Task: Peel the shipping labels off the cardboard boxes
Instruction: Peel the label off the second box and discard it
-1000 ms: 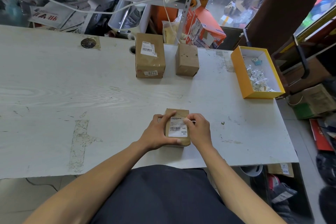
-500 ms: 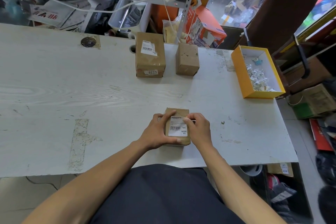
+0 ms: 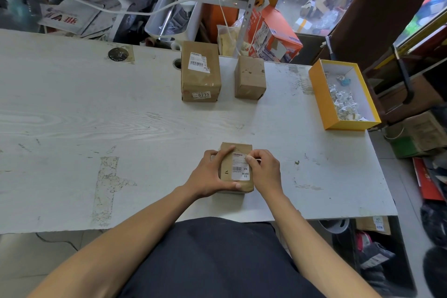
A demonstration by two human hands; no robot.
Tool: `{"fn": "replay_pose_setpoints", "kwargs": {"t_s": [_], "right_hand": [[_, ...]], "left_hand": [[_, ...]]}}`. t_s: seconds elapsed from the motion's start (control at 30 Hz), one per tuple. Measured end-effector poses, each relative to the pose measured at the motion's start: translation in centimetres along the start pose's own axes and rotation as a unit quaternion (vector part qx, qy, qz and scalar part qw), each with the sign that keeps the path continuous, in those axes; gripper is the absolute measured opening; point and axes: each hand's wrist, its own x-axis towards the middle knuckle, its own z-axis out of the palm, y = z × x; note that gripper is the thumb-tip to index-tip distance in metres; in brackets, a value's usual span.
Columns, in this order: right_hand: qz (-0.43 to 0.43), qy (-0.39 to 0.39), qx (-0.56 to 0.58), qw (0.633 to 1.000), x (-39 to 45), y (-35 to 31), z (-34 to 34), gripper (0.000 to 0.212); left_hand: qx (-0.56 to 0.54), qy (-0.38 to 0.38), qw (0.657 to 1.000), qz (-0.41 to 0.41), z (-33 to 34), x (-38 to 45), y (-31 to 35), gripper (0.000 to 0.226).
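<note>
I have the small cardboard box (image 3: 236, 167) on the white table (image 3: 121, 116), close to the near edge and right in front of me. My left hand (image 3: 210, 176) grips it from the left side, fingers curled over the top edge and thumb along the near edge, to keep it from sliding. My right hand (image 3: 263, 169) has crept up since a second ago: the fingertips (image 3: 249, 158) now sit at the upper right corner of the shipping label (image 3: 240, 166), curled in and picking at it. The box and my left hand have hardly moved in that time.

I think a small bit of the corner is pinched between my thumb and forefinger, but my own fingers hide it, so I cannot say for sure that it has lifted. The rest of the label lies flat, barcode and "MXRC 03" plainly readable, so this peel has barely begun.

Farther back stand two more boxes: the larger box (image 3: 200, 72) wears a white label on top and a "0275" sticker on its near face, while the smaller box (image 3: 250, 77) beside it looks bare. The yellow tray (image 3: 321, 94) at the right holds crumpled white scraps. So there is this label, and the far box, left to do.
</note>
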Motion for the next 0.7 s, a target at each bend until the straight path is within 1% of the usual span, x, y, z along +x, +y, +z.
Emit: {"fn": "replay_pose_setpoints", "kwargs": {"t_s": [0.7], "right_hand": [[-0.003,0.004,-0.007,1.000,0.17,0.21,0.19,0.008]], "left_hand": [[-0.002,0.004,1.000,0.000,0.01,-0.06,0.02,0.102]]}}
